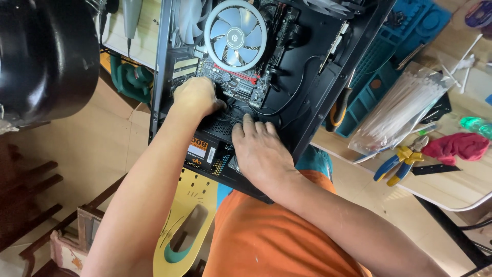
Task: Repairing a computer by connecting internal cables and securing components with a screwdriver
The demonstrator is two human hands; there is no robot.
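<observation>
Left hand curls closed among cables beside the motherboard; what its grip holds is hidden. Right hand lies flat, open, steadying the power supply. Work cables gently, keeping the case braced.

Both hands crowd the case's lower bay. Cooler fan and black cable block above; bare panel right of the cable is passable.

Both bare forearms reach forward, the left hand curled knuckles-up, the right hand flat, fingers spread.
</observation>
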